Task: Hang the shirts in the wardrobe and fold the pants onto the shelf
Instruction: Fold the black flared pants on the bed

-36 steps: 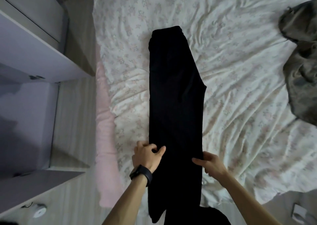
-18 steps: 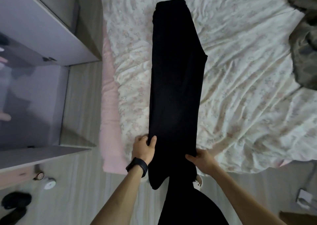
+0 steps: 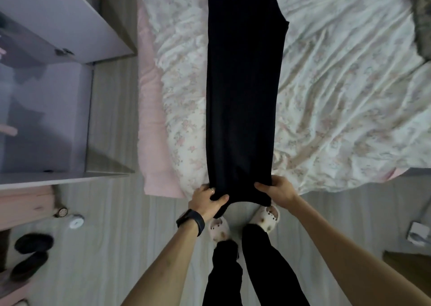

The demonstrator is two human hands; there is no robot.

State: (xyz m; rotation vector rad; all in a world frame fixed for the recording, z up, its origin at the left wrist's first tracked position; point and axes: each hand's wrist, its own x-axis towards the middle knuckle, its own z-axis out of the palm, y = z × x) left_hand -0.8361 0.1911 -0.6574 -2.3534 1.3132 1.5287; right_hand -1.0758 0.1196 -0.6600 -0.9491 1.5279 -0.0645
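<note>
Pants (image 3: 242, 96): black, laid lengthwise on the bed (image 3: 338, 96), 1 leg stacked on the other. The waist end runs out of the top of the view. The hem end overhangs the near bed edge and is held clear of the floor.

Grip state: the left hand (image 3: 206, 200) is curled round the left hem corner, thumb on top of the cloth. The right hand (image 3: 278, 191) pinches the right hem corner, thumb on top. Both hands are clamped on the pants, 1 per corner.

Handling, as judged: the cloth is soft, limp and light. It sags between the 2 grip points and will not hold a shape unsupported. It is not fragile.

Hold points: take both layers of each corner inside the grip, or the lower leg may drop away. For the fold, carry the hem toward the waist with equal tension on both corners. The wrinkled sheet may drag with the cloth. The wardrobe (image 3: 46, 96) stands open at left, near the bed.
</note>
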